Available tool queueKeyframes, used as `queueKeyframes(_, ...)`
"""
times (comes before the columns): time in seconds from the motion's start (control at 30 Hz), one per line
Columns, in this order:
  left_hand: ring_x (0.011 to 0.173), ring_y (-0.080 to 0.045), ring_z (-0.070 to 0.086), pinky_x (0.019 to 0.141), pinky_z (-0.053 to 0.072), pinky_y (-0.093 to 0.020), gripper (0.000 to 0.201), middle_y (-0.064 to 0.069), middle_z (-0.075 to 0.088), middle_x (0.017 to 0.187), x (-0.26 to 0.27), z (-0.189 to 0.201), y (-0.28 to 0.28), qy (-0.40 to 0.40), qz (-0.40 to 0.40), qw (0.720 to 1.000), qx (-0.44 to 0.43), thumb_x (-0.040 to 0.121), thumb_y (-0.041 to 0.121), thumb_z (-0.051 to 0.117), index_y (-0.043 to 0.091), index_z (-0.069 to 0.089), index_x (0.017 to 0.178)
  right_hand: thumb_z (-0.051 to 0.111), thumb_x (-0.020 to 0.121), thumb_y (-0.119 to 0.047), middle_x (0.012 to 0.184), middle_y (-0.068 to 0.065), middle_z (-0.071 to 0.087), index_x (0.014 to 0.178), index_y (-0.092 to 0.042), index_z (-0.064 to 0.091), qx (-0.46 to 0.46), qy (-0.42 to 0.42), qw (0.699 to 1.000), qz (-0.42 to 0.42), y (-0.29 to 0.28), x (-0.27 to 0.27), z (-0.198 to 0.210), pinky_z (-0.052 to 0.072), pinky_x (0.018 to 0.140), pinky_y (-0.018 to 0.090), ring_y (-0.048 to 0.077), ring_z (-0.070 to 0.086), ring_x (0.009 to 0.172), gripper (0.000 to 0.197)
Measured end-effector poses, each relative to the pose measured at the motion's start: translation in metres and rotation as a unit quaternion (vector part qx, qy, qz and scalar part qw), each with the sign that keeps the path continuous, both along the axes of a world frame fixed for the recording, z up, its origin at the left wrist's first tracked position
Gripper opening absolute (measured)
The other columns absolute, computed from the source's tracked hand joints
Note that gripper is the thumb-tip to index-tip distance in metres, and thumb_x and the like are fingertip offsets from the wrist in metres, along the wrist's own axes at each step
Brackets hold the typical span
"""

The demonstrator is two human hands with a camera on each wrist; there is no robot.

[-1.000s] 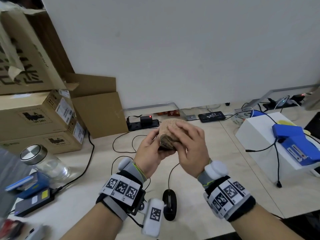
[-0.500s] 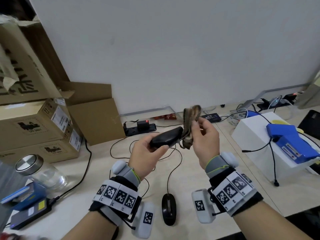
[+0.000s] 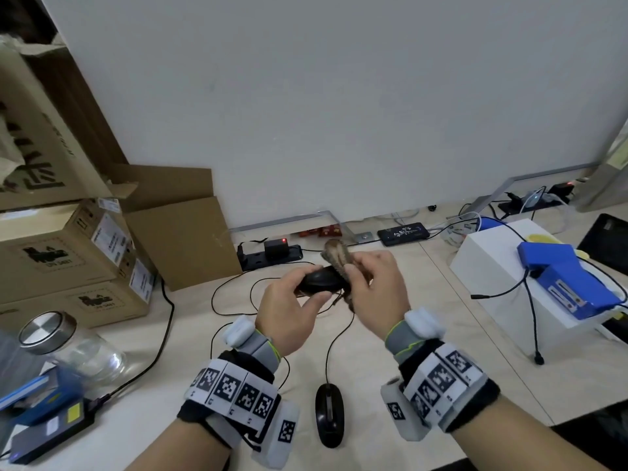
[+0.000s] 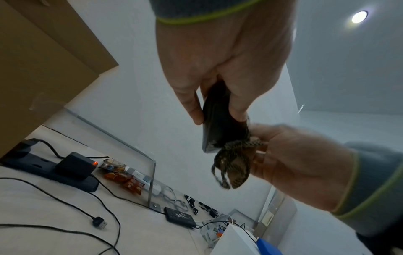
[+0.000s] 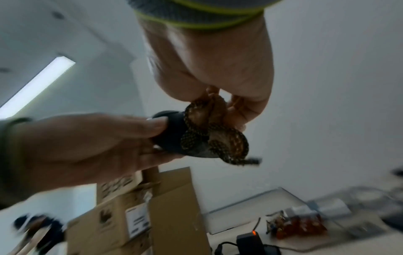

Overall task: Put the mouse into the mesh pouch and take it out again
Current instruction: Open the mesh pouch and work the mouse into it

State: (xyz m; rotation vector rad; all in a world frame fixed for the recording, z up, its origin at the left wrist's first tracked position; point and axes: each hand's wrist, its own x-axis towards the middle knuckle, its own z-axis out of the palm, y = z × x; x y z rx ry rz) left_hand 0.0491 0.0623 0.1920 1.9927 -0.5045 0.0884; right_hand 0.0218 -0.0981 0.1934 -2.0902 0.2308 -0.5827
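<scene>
Above the table my left hand (image 3: 299,294) grips a black mouse (image 3: 319,279) by its sides, thumb and fingers curled round it. My right hand (image 3: 368,277) pinches a crumpled brown mesh pouch (image 3: 335,255) against the mouse's right end. In the right wrist view the pouch (image 5: 218,138) has its rim lapped over the tip of the mouse (image 5: 172,134). The left wrist view shows the pouch (image 4: 235,163) hanging limp from the mouse (image 4: 220,124), most of whose body is bare. I cannot tell how far the tip sits inside.
A second black wired mouse (image 3: 329,416) lies on the table below my hands, its cable looping back. Cardboard boxes (image 3: 68,253) stack at the left, with a glass jar (image 3: 68,345) in front. A power strip (image 3: 272,256) sits by the wall. At the right is a white box (image 3: 503,287).
One second ago both hands held the pouch with the mouse inside. The mouse then came out into my left hand. My right hand has now brought the pouch down against the mouse's end.
</scene>
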Motion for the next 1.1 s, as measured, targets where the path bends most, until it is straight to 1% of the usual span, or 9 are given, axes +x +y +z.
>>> queueKeyframes(0.17, 0.073, -0.012, 0.069, 0.065, 0.058, -0.037, 0.017, 0.005, 0.072, 0.074, 0.006, 0.001, 0.0, 0.05, 0.022, 0.998, 0.028, 0.07, 0.012, 0.06, 0.018, 0.071, 0.082, 0.06, 0.086, -0.033, 0.098, -0.007, 0.049, 0.114, -0.028, 0.069, -0.012, -0.111, 0.984, 0.138, 0.031, -0.02, 0.0, 0.054, 0.069, 0.029, 0.015, 0.061, 0.076, 0.03)
queueKeyframes(0.23, 0.079, -0.001, 0.067, 0.075, 0.056, -0.026, 0.019, 0.013, 0.072, 0.083, 0.002, 0.004, 0.003, 0.029, 0.011, 0.999, 0.006, 0.077, 0.009, 0.071, 0.02, 0.071, 0.093, 0.063, 0.086, -0.031, 0.097, -0.005, 0.053, 0.11, -0.023, 0.071, -0.021, -0.109, 0.99, 0.092, 0.017, -0.011, -0.003, 0.053, 0.075, 0.027, 0.014, 0.06, 0.079, 0.027)
queueKeyframes(0.3, 0.086, 0.002, 0.066, 0.079, 0.053, -0.019, 0.03, 0.016, 0.071, 0.093, -0.001, 0.007, 0.006, 0.023, 0.002, 1.0, -0.013, 0.081, 0.013, 0.073, 0.023, 0.069, 0.11, 0.064, 0.083, -0.031, 0.093, 0.001, 0.063, 0.103, -0.021, 0.073, 0.033, -0.032, 0.999, 0.01, -0.003, 0.004, -0.011, 0.053, 0.084, 0.037, 0.02, 0.063, 0.082, 0.024)
queueKeyframes(0.4, 0.082, -0.007, 0.067, 0.072, 0.055, -0.023, 0.031, 0.007, 0.073, 0.094, -0.002, 0.007, 0.008, 0.076, 0.008, 0.996, -0.055, 0.085, 0.014, 0.07, 0.026, 0.066, 0.113, 0.06, 0.085, -0.031, 0.077, 0.001, 0.069, 0.083, -0.022, 0.071, 0.202, 0.029, 0.978, -0.045, -0.023, 0.014, -0.011, 0.057, 0.07, 0.05, 0.025, 0.063, 0.071, 0.015)
queueKeyframes(0.53, 0.09, -0.013, 0.07, 0.087, 0.056, -0.033, 0.023, 0.002, 0.074, 0.095, -0.001, 0.007, 0.004, 0.137, 0.007, 0.981, -0.137, 0.087, 0.011, 0.068, 0.025, 0.065, 0.105, 0.052, 0.098, -0.012, 0.08, 0.009, 0.064, 0.093, -0.012, 0.068, 0.312, -0.003, 0.95, -0.016, -0.021, 0.005, 0.01, 0.051, 0.05, 0.023, 0.014, 0.058, 0.065, 0.017)
queueKeyframes(0.63, 0.096, -0.023, 0.069, 0.091, 0.054, -0.05, 0.031, -0.001, 0.073, 0.1, -0.002, 0.004, 0.0, 0.187, -0.008, 0.964, -0.19, 0.082, 0.016, 0.069, 0.017, 0.062, 0.112, 0.055, 0.097, -0.011, 0.081, 0.0, 0.069, 0.097, -0.019, 0.071, 0.3, -0.03, 0.953, -0.004, -0.011, 0.002, 0.014, 0.052, 0.055, 0.022, 0.004, 0.06, 0.062, 0.018)
queueKeyframes(0.8, 0.085, -0.035, 0.07, 0.08, 0.058, -0.043, 0.053, -0.023, 0.064, 0.112, -0.005, 0.008, -0.007, 0.325, -0.082, 0.912, -0.236, 0.093, 0.0, 0.055, 0.025, 0.039, 0.137, 0.057, 0.095, -0.011, 0.082, 0.001, 0.072, 0.098, -0.02, 0.071, 0.25, -0.035, 0.967, 0.044, 0.001, -0.003, 0.017, 0.054, 0.063, 0.031, 0.014, 0.061, 0.068, 0.017)
queueKeyframes(0.93, 0.073, -0.026, 0.067, 0.069, 0.058, -0.037, 0.024, -0.013, 0.066, 0.099, -0.003, 0.008, -0.006, 0.398, -0.061, 0.872, -0.277, 0.099, 0.022, 0.048, 0.016, 0.058, 0.12, 0.053, 0.097, -0.01, 0.085, 0.003, 0.07, 0.101, -0.01, 0.069, 0.274, -0.045, 0.957, 0.08, 0.001, -0.003, 0.017, 0.053, 0.066, 0.029, 0.015, 0.061, 0.072, 0.017)
queueKeyframes(1.1, 0.076, -0.011, 0.064, 0.059, 0.042, -0.026, 0.027, -0.003, 0.068, 0.102, 0.002, 0.001, -0.003, 0.412, -0.038, 0.845, -0.339, 0.096, 0.023, 0.05, 0.02, 0.061, 0.12, 0.059, 0.093, -0.007, 0.085, 0.001, 0.068, 0.104, -0.013, 0.068, 0.291, -0.06, 0.954, 0.031, -0.002, 0.0, 0.008, 0.054, 0.061, 0.031, 0.015, 0.062, 0.068, 0.016)
